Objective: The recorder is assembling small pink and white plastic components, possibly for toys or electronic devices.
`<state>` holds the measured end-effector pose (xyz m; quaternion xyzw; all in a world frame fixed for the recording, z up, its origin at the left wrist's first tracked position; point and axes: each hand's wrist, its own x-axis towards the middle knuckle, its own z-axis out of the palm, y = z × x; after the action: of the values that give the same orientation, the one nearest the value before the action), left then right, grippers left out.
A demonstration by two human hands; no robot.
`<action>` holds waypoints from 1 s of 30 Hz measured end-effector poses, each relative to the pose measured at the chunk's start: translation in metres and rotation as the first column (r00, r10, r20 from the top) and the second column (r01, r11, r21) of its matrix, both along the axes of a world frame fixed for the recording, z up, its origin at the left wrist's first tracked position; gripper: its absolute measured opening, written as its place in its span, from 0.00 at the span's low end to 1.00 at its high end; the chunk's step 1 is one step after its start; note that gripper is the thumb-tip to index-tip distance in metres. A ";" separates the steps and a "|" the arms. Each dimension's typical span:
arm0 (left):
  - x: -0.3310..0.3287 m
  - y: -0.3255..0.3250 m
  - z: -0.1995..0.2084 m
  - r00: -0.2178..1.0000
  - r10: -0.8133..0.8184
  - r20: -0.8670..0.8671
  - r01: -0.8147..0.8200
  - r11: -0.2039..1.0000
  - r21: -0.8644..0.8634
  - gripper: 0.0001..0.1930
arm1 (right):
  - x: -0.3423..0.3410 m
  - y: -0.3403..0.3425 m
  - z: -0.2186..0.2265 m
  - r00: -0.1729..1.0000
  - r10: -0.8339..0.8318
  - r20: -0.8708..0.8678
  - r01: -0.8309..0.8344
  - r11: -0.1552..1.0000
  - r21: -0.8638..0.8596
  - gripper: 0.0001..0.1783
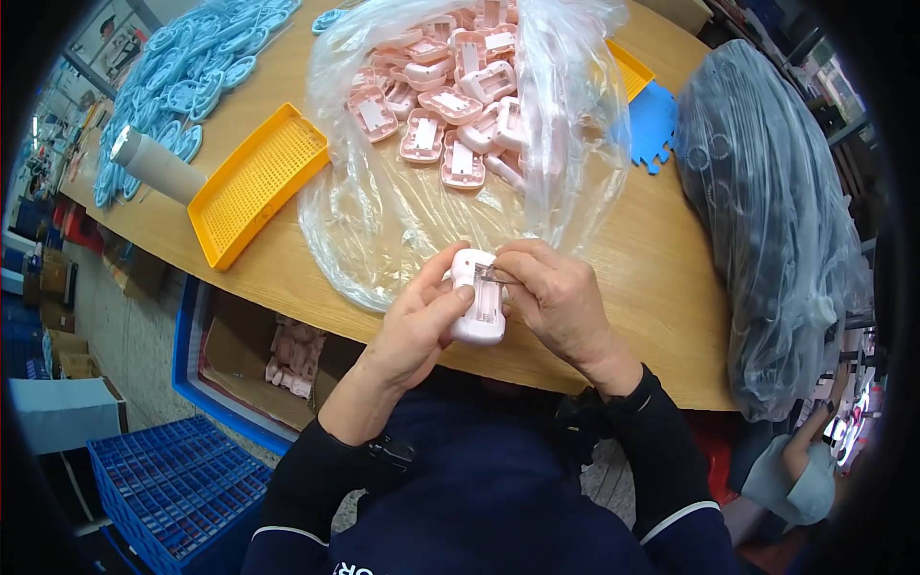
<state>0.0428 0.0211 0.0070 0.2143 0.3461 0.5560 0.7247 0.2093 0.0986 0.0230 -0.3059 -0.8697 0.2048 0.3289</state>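
Wrapped in the fingers of my left hand point(412, 321) is a pale pink plastic housing point(476, 324) with a long open recess in its face, like a battery bay. My right hand point(561, 297) pinches a thin dark metal piece point(501, 280) at the upper part of that recess. Its exact kind is too small to tell. Just beyond my hands, a clear plastic bag point(374, 216) lies open on the table, with many similar pink housings point(463, 165) heaped inside.
A yellow perforated tray point(259, 187) and a grey-white cylinder point(153, 163) stand left, near piled light-blue plastic parts point(216, 57). At right lies a large bagged dark bundle point(767, 220) beside a blue flat piece point(654, 125). Below the table's left edge sit a box of pink parts point(295, 359) and a blue crate point(182, 489).
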 end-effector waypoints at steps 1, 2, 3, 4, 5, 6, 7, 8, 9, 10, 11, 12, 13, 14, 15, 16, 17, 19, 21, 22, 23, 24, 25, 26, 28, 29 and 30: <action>0.000 -0.001 -0.001 1.000 0.001 -0.006 -0.001 1.000 -0.005 0.29 | 0.000 -0.002 0.003 1.000 0.013 0.024 -0.012 1.000 -0.021 0.10; -0.001 -0.002 -0.003 1.000 0.000 -0.006 0.000 1.000 -0.009 0.29 | 0.000 -0.004 0.004 0.999 0.026 0.048 -0.024 0.999 -0.043 0.11; 0.000 0.000 -0.004 1.000 0.005 -0.019 -0.005 1.000 -0.019 0.29 | 0.001 -0.004 0.003 0.999 0.021 0.049 -0.019 0.999 -0.043 0.11; 0.000 0.001 -0.005 0.999 0.008 -0.031 -0.009 1.000 -0.030 0.29 | 0.001 -0.003 0.003 0.999 0.018 0.033 -0.018 0.999 -0.029 0.10; -0.001 0.003 -0.005 1.000 0.003 -0.031 -0.004 1.000 -0.030 0.29 | 0.001 -0.002 0.002 1.000 0.016 0.017 -0.015 1.000 -0.014 0.10; -0.003 0.004 -0.006 0.998 -0.011 -0.054 0.009 0.999 -0.036 0.29 | 0.001 0.000 -0.003 1.000 0.011 0.016 -0.010 1.000 -0.016 0.10; -0.004 0.005 -0.006 0.997 -0.025 -0.079 0.022 0.999 -0.040 0.30 | 0.000 0.003 -0.008 0.999 -0.003 -0.046 -0.001 0.998 -0.069 0.10; -0.005 0.009 -0.006 0.996 -0.030 -0.081 0.027 0.999 -0.040 0.30 | -0.001 0.007 -0.011 0.994 -0.019 -0.109 0.006 0.993 -0.121 0.10; -0.005 0.008 -0.007 0.995 -0.010 -0.104 0.008 1.000 -0.019 0.30 | -0.002 0.006 -0.010 0.994 -0.017 -0.110 0.004 0.992 -0.123 0.10; -0.006 0.008 -0.007 0.992 0.013 -0.129 -0.012 1.000 0.005 0.31 | -0.005 0.007 -0.006 0.992 -0.011 -0.125 -0.012 0.982 -0.188 0.10; -0.007 0.008 -0.005 0.991 0.020 -0.136 -0.019 1.000 0.009 0.31 | -0.009 0.009 -0.003 0.990 -0.002 -0.143 -0.033 0.968 -0.247 0.10; -0.006 0.005 -0.001 0.989 0.051 -0.141 -0.044 0.998 0.053 0.31 | -0.009 0.006 0.001 0.988 0.014 -0.154 -0.050 0.971 -0.236 0.10; -0.009 0.007 0.006 0.983 0.094 -0.159 -0.076 0.991 0.114 0.31 | -0.012 0.006 0.003 0.994 0.012 -0.105 -0.036 0.974 -0.224 0.09; -0.008 0.003 0.003 0.985 0.103 -0.138 -0.091 0.991 0.095 0.31 | -0.014 0.004 0.005 0.998 0.016 -0.061 -0.028 0.978 -0.206 0.09; -0.009 0.002 -0.005 0.986 0.109 -0.124 -0.096 0.990 0.106 0.31 | -0.016 0.003 0.002 0.998 0.030 -0.046 -0.037 0.985 -0.167 0.10; -0.008 0.000 -0.006 0.970 0.116 -0.211 -0.093 0.989 0.114 0.30 | -0.017 0.001 0.003 1.000 0.026 -0.007 -0.027 0.986 -0.165 0.11; -0.007 0.002 -0.024 0.983 0.090 -0.158 -0.067 0.987 0.144 0.30 | -0.015 0.002 -0.003 0.999 0.033 -0.006 -0.033 0.993 -0.116 0.11; 0.002 0.011 -0.033 0.980 0.063 -0.190 -0.029 0.984 0.174 0.31 | -0.007 0.001 -0.001 0.999 -0.019 0.035 0.022 0.994 -0.111 0.12; 0.005 0.019 -0.032 0.970 0.012 -0.242 0.047 0.971 0.235 0.32 | -0.005 -0.001 0.012 0.996 -0.050 0.074 0.061 0.987 -0.150 0.10; 0.006 0.019 -0.028 0.954 -0.038 -0.297 0.096 0.978 0.186 0.33 | -0.007 -0.002 0.015 0.998 -0.015 0.057 0.022 0.992 -0.125 0.10; 0.005 0.018 -0.026 0.951 -0.003 -0.309 0.070 0.976 0.206 0.33 | -0.009 -0.003 0.017 0.999 -0.003 0.047 0.005 0.998 -0.058 0.10; 0.005 0.018 -0.024 0.947 -0.013 -0.322 0.086 0.973 0.213 0.34 | -0.011 -0.002 0.019 0.999 0.000 0.043 0.000 1.000 0.004 0.10; 0.006 0.018 -0.023 0.943 -0.031 -0.332 0.107 0.971 0.216 0.35 | -0.012 0.000 0.021 0.999 0.012 0.038 -0.013 1.000 0.015 0.10; 0.007 0.018 -0.024 0.950 -0.034 -0.311 0.105 0.971 0.215 0.35 | -0.012 0.000 0.021 0.998 0.014 0.062 -0.020 0.996 0.085 0.10; 0.008 0.021 -0.023 0.955 -0.031 -0.294 0.097 0.972 0.212 0.35 | -0.010 0.000 0.020 0.996 0.000 0.089 -0.013 0.989 0.149 0.10; 0.010 0.021 -0.022 0.961 -0.033 -0.275 0.091 0.975 0.201 0.35 | -0.009 -0.002 0.021 0.996 -0.011 0.088 0.000 0.992 0.127 0.09; 0.011 0.023 -0.022 0.962 -0.049 -0.269 0.104 0.975 0.195 0.35 | -0.006 -0.002 0.021 0.995 -0.028 0.091 0.018 0.994 0.105 0.09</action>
<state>0.0541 0.0439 -0.0155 0.3735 0.3706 0.5271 0.6674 0.2030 0.0962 0.0441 -0.3075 -0.8899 0.1410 0.3061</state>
